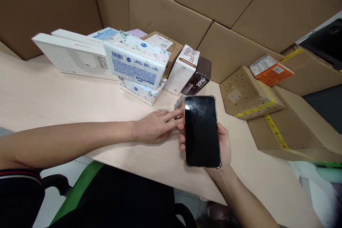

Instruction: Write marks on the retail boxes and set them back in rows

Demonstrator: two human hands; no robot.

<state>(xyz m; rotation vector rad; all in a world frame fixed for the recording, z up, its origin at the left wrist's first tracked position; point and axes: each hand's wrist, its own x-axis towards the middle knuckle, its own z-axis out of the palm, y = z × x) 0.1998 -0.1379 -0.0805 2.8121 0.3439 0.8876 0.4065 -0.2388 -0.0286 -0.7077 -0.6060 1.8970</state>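
Note:
In the head view my right hand is wrapped round a black smartphone in a clear case. The phone's dark screen faces up toward me. My left hand is low over the table to the left of the phone, its index and middle fingers stretched out. Those fingertips reach the phone's left edge and overlap a small orange-and-blue box. Most of that box is hidden behind the phone and fingers, and whether the fingers press on it is unclear.
Beyond my hands stand tissue packs, a white power bank box, a white-and-brown carton and a brown box. A perforated cardboard box bearing an orange box is on the right. Large cartons wall the back.

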